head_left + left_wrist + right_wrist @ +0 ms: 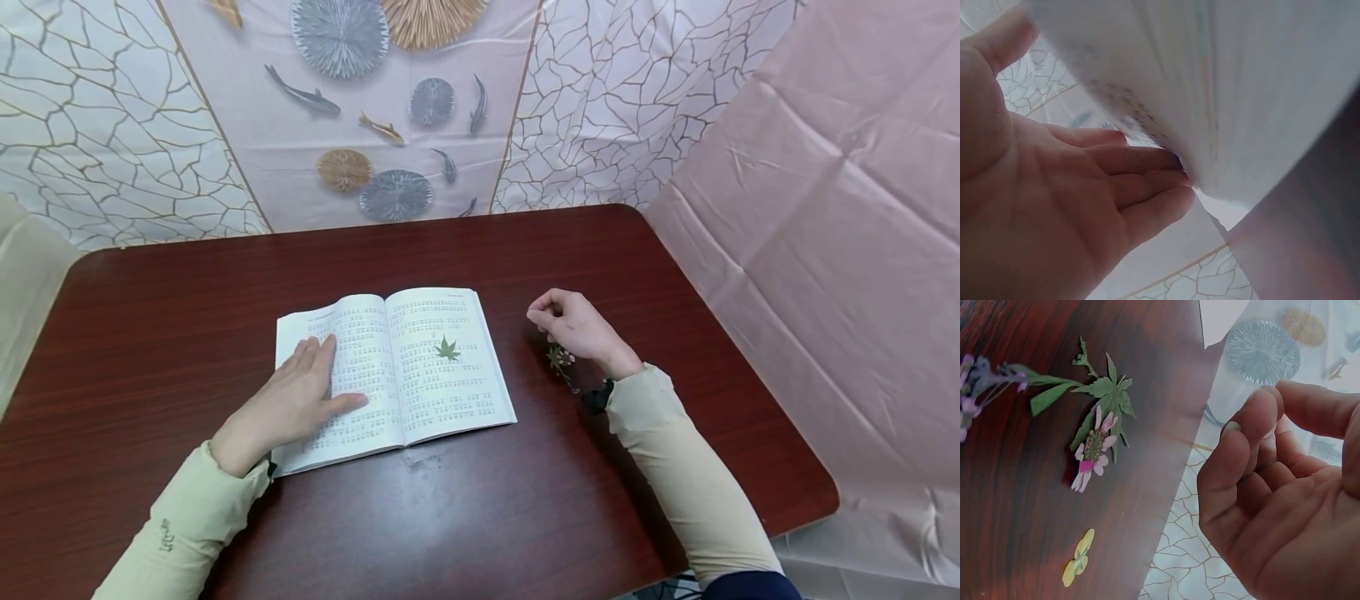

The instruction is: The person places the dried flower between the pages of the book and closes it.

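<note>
An open printed book (pixel 431 400) lies on the table with a green, star-shaped leaf (pixel 447 349) on its right page. My left hand (pixel 291 402) rests on the left page with its fingers extended; the left wrist view shows its fingertips against the page edges (pixel 1254 100). To the right of the book, my right hand (pixel 581 327) is raised just above some small flowers. Its fingers curl and the thumb meets the index fingertip, with nothing visible between them. Below that hand lie a pink flower (pixel 1093 450), a green leaf (pixel 1110 390) and purple blossoms (pixel 969 394).
A small yellow flower (pixel 1079 557) also lies on the dark red-brown table (pixel 480 517). Patterned cloth (pixel 390 108) hangs behind the far table edge, and a pinkish cloth (pixel 847 250) hangs along the right side.
</note>
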`<state>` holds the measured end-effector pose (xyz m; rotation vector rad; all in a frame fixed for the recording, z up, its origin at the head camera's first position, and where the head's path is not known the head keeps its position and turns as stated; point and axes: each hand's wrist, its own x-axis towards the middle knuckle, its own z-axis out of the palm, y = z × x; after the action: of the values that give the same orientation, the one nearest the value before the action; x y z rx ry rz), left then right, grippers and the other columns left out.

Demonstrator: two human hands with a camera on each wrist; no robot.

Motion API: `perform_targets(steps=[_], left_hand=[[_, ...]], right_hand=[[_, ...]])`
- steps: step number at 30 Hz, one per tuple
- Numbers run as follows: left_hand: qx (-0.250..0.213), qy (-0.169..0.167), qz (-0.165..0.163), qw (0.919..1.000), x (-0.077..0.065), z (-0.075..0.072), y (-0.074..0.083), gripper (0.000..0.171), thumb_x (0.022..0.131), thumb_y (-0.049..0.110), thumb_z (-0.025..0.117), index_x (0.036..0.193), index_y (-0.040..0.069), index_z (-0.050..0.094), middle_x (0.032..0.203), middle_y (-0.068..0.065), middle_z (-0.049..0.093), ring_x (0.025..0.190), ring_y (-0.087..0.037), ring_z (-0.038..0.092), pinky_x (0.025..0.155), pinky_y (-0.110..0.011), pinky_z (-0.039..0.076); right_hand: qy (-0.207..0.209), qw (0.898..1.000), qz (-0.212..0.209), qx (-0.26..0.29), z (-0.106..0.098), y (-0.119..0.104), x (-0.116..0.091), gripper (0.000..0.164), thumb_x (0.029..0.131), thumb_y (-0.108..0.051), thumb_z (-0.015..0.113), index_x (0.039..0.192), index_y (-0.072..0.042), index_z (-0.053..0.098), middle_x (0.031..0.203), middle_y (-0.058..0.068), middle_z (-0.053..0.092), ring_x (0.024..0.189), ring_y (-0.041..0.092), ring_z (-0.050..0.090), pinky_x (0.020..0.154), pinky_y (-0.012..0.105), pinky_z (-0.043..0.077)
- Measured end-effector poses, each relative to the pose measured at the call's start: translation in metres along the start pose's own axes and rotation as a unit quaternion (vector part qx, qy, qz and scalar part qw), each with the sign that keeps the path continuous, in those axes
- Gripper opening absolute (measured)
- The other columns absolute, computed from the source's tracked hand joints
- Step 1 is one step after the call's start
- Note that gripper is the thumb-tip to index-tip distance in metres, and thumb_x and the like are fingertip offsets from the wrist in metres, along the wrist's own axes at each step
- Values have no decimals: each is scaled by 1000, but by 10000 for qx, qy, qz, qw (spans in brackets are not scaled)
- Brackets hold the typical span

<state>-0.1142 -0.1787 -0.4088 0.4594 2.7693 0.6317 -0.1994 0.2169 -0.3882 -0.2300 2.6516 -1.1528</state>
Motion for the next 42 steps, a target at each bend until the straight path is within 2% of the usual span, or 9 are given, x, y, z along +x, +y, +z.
perform_targets(steps=[5, 11, 19, 24, 28, 31, 34, 38, 42], left_hand=[[-38, 159, 64, 9998, 0, -3, 1, 105, 90, 57, 60, 148, -15, 13, 151, -38, 18, 139, -54, 15, 112, -61, 15], [-639, 297, 105, 9975, -2, -12, 3, 98, 94, 61, 49, 151, -9, 12, 154, -31, 21, 141, -51, 14, 111, -64, 16], [-1099, 359, 770, 9903, -2, -11, 8, 77, 98, 49, 51, 151, -2, 26, 157, -19, 23, 147, -38, 9, 114, -58, 11], [-764, 700, 1164, 9878, -3, -5, 12, 68, 97, 46, 55, 146, 0, 42, 155, -19, 25, 143, -39, 17, 109, -62, 14], [-378, 1016, 1254, 9862, -1, 2, 14, 64, 96, 47, 56, 145, 8, 46, 133, -17, 38, 121, -33, 32, 98, -58, 22], [-365, 1007, 1371, 9848, -1, 4, 16, 66, 96, 46, 57, 150, 12, 39, 126, -13, 43, 115, -29, 37, 96, -57, 22], [-495, 883, 1460, 9841, -2, 4, 19, 76, 95, 47, 58, 155, 14, 25, 137, -13, 45, 125, -32, 37, 102, -59, 17], [-688, 761, 1463, 9839, -4, 3, 25, 97, 92, 51, 61, 157, 16, -2, 154, -13, 34, 139, -31, 31, 110, -54, 10], [-968, 582, 1509, 9821, -7, 2, 32, 111, 88, 57, 63, 152, 21, -21, 155, -7, 32, 142, -27, 29, 113, -51, 10]], right_hand=[[9, 10000, -28, -30, 0, -2, -1, 20, 99, -24, 58, 109, -7, 60, 88, 14, 58, 77, 32, 60, 63, 35, 49], [57, 9999, -38, -94, -2, -3, -1, 19, 99, -24, 58, 109, -7, 61, 89, 15, 59, 73, 27, 59, 62, 35, 49], [148, 9997, 17, -199, -6, 1, 0, 22, 99, -24, 58, 111, -7, 61, 91, 17, 60, 76, 33, 59, 65, 35, 49], [249, 9985, 73, -472, -8, 7, 0, 22, 99, -25, 58, 111, -7, 61, 90, 16, 60, 70, 24, 54, 66, 35, 46], [198, 9986, 129, -480, -8, 9, -1, 22, 99, -25, 57, 111, -7, 61, 90, 16, 59, 70, 24, 53, 66, 35, 46], [150, 9988, 149, -452, -9, 10, -2, 22, 100, -25, 57, 111, -7, 60, 91, 18, 59, 71, 25, 54, 65, 35, 47], [132, 9989, 162, -410, -9, 10, -3, 22, 100, -26, 57, 111, -7, 60, 93, 20, 60, 72, 25, 54, 66, 35, 48], [135, 9989, 208, -386, -9, 9, -5, 22, 99, -26, 57, 112, -7, 60, 95, 20, 60, 75, 27, 56, 67, 35, 48], [139, 9990, 218, -361, -11, 7, -7, 22, 100, -25, 57, 112, -7, 60, 95, 21, 60, 80, 34, 58, 68, 36, 49]])
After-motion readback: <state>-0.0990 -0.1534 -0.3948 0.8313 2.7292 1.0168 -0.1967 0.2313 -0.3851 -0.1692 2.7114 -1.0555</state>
